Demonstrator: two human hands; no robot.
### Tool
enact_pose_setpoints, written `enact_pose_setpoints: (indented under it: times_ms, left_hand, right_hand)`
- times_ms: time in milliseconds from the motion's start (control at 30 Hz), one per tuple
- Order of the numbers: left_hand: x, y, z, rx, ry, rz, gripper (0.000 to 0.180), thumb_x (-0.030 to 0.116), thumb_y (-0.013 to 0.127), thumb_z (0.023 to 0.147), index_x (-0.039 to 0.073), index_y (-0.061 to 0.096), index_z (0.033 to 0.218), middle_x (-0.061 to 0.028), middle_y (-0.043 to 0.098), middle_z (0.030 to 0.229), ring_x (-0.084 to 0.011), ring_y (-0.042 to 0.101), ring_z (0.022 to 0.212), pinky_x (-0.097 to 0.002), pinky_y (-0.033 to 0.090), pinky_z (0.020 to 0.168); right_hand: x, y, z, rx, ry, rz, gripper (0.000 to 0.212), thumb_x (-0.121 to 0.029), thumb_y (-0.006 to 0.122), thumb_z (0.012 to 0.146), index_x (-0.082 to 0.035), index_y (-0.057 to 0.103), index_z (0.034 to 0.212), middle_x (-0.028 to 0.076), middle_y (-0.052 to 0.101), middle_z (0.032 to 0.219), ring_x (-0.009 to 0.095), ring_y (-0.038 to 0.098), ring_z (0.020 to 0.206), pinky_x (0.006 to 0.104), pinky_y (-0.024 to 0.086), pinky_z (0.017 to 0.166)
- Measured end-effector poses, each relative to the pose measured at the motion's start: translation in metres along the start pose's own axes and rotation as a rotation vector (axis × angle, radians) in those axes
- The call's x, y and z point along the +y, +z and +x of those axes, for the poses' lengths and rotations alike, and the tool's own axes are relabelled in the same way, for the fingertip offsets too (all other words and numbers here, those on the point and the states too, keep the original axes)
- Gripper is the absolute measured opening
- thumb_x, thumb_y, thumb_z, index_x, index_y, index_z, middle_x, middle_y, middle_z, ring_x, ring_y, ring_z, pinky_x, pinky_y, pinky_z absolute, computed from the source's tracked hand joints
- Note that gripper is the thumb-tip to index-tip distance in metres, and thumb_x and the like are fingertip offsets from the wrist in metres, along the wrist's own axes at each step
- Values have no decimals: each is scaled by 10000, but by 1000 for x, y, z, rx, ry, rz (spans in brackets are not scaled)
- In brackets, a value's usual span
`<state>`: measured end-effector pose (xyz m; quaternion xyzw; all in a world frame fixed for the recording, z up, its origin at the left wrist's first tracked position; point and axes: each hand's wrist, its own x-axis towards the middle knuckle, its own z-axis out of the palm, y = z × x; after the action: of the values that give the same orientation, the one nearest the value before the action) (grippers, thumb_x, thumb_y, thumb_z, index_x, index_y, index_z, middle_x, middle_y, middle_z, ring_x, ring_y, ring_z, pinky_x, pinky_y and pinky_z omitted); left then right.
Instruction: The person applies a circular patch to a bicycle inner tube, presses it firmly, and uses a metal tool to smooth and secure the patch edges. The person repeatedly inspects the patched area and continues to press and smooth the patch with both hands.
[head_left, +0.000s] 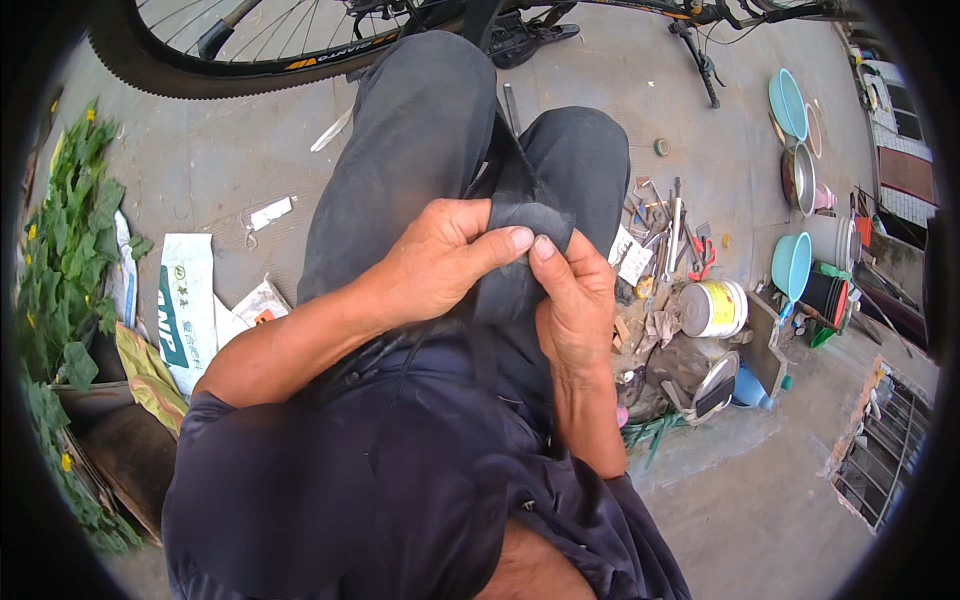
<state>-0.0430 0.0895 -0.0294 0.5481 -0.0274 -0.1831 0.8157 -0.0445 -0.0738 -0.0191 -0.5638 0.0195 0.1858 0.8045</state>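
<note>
A black, flattened rubber inner tube (532, 215) is stretched between my hands, above my lap. My left hand (440, 255) pinches it from the left, thumb on top and fingers hidden beneath. From the right, my right hand (578, 290) grips the same piece, and the two thumb tips nearly meet on it. The tube runs up between my knees and hangs down below my thumbs against my dark clothes. Under the hands its lower part is partly hidden. Beyond my knees lies a bicycle with a black tyre (330, 68).
Hand tools (675, 225), a white bucket (713, 307) and rags lie to my right. Farther right are turquoise basins (788, 104), a metal bowl (798, 178) and a floor grate (885, 445). Leafy plants (75, 220) and a white sack (188, 300) stand at left.
</note>
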Motion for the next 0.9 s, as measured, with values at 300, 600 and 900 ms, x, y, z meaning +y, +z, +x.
enact_pose_setpoints:
  times_ms: [300,600,900]
  left_hand:
    - [8,-3,-17,14,-218,42,303,140,657,935,-1,640,1203,-21,674,1066,-80,586,996,-256,475,897]
    - [8,6,-34,139,-142,-175,407,80,733,843,-13,594,1214,-46,641,1119,-121,581,1060,-289,441,961]
    - [8,5,-39,158,-32,-160,265,19,704,832,-29,669,1090,-56,601,1088,-156,571,1052,-306,420,979]
  right_hand:
    - [-3,-6,-8,93,81,21,195,-122,645,952,21,663,1084,0,664,921,40,556,822,192,449,753]
    - [-7,-5,-20,45,-244,-441,196,-18,708,862,14,704,1055,38,657,870,78,559,747,217,431,637]
    - [-11,-5,-18,-8,-479,-711,250,-6,765,767,-14,724,1014,78,676,879,183,600,729,282,472,643]
